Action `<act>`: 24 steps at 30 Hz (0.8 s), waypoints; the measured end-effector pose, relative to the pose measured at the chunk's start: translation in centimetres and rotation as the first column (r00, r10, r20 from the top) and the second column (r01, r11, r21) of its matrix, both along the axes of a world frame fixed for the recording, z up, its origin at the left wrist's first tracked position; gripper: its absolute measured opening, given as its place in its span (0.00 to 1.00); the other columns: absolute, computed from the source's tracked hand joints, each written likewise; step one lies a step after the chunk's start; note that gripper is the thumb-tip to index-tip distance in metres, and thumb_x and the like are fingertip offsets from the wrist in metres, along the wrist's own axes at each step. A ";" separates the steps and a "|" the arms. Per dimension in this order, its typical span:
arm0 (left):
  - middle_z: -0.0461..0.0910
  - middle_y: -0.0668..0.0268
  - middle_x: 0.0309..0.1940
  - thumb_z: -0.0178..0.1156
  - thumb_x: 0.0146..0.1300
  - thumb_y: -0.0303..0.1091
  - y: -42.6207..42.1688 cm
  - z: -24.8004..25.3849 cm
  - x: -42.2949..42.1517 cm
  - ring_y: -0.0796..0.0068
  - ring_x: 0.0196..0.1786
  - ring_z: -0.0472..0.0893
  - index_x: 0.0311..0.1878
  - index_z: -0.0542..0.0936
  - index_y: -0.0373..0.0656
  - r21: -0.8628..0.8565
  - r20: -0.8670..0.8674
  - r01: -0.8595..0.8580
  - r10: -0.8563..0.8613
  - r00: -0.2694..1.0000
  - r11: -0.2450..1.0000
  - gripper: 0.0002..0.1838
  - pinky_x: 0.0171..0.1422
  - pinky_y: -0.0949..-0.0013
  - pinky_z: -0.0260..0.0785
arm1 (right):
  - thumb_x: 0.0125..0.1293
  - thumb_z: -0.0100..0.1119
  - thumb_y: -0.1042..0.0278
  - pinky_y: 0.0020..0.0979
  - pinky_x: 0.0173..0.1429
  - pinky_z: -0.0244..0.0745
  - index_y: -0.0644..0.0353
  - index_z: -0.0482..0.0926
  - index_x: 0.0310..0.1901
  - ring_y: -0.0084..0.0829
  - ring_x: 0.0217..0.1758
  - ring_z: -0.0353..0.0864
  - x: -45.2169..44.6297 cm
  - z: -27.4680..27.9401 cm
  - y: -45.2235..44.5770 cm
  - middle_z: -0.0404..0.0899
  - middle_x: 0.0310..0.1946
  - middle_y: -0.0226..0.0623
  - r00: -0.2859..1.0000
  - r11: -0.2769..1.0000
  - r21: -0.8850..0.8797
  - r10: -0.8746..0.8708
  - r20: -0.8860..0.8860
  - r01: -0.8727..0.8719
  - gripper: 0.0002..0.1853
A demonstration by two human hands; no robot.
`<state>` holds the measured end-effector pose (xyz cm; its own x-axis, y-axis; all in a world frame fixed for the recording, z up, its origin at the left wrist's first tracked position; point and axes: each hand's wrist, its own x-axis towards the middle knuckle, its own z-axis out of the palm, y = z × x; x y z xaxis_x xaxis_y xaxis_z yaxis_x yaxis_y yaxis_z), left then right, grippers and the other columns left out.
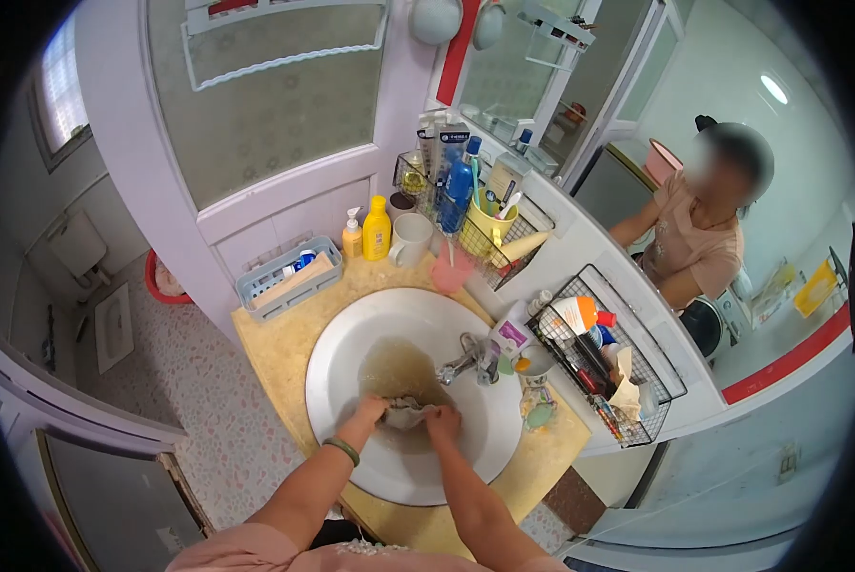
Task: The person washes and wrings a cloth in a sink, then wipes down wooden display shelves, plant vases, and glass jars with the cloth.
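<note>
Left grip (373, 410) and right grip (442, 424) pinching a cloth (406, 415); faucet (466, 361) just beyond right grip; mug (411, 235) and yellow bottle (377, 232) farther ahead.

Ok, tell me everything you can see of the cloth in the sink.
The cloth looks greyish, soft and wet, crumpled rather than flat. It is held at the murky water in the white sink, one side in the left hand, the other in the right hand. Its full shape is hidden.
</note>
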<state>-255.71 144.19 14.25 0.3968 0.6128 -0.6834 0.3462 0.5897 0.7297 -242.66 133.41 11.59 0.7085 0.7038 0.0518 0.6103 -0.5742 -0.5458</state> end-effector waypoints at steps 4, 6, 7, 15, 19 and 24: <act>0.78 0.63 0.26 0.56 0.57 0.44 -0.1 2.5 -0.3 0.65 0.27 0.78 0.29 0.76 0.43 -0.370 -0.161 -0.154 0.100 0.982 0.916 0.13 0.29 0.63 0.71 | 0.44 0.64 0.62 0.26 0.37 0.68 0.60 0.75 0.25 0.24 0.32 0.72 -4.4 4.3 0.7 0.74 0.24 0.33 0.487 0.992 0.129 0.108 -0.867 0.008 0.12; 0.77 0.63 0.26 0.56 0.57 0.45 0.0 4.5 -0.9 0.66 0.24 0.77 0.28 0.75 0.45 -0.428 0.159 0.098 -0.032 0.987 0.899 0.13 0.28 0.64 0.72 | 0.45 0.63 0.61 0.32 0.38 0.71 0.60 0.77 0.27 0.35 0.31 0.76 -7.2 5.9 1.5 0.75 0.25 0.40 0.719 0.967 0.249 0.212 -0.662 -0.056 0.11; 0.77 0.64 0.26 0.55 0.58 0.45 0.4 2.4 -0.8 0.68 0.21 0.76 0.28 0.74 0.46 -0.474 0.189 0.045 0.052 0.981 0.879 0.12 0.27 0.67 0.72 | 0.46 0.61 0.60 0.32 0.38 0.71 0.60 0.77 0.27 0.37 0.30 0.76 -8.2 7.4 1.6 0.75 0.24 0.42 0.796 0.935 0.349 0.260 -0.547 -0.066 0.11; 0.77 0.64 0.26 0.56 0.57 0.44 -1.1 1.8 -0.1 0.68 0.23 0.76 0.29 0.75 0.46 -0.501 0.211 -0.034 0.160 0.964 0.865 0.12 0.27 0.66 0.71 | 0.51 0.53 0.61 0.41 0.37 0.69 0.59 0.76 0.24 0.47 0.30 0.74 -8.0 12.0 3.5 0.74 0.24 0.49 0.959 0.952 0.293 0.159 -0.233 -0.086 0.10; 0.77 0.65 0.26 0.57 0.56 0.44 -1.3 1.9 1.1 0.69 0.24 0.77 0.29 0.75 0.46 -0.507 0.235 -0.078 0.224 0.946 0.858 0.12 0.27 0.66 0.71 | 0.51 0.53 0.61 0.45 0.36 0.67 0.59 0.74 0.22 0.49 0.28 0.72 -4.0 9.2 4.3 0.71 0.21 0.50 0.970 0.966 0.254 0.018 -0.241 0.045 0.10; 0.73 0.61 0.47 0.57 0.55 0.49 -0.5 5.7 0.5 0.62 0.45 0.75 0.50 0.70 0.47 -0.133 0.127 -0.019 0.036 0.991 0.991 0.23 0.43 0.54 0.69 | 0.53 0.52 0.59 0.43 0.40 0.66 0.62 0.75 0.31 0.50 0.35 0.73 -0.9 3.5 0.8 0.75 0.29 0.48 0.984 0.991 0.134 -0.005 -0.176 0.029 0.13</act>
<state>-255.17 143.65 19.95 0.4708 0.5327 -0.7032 0.2368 0.6915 0.6824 -243.52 134.17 15.09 0.7267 0.6867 0.0200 0.4893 -0.4970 -0.7167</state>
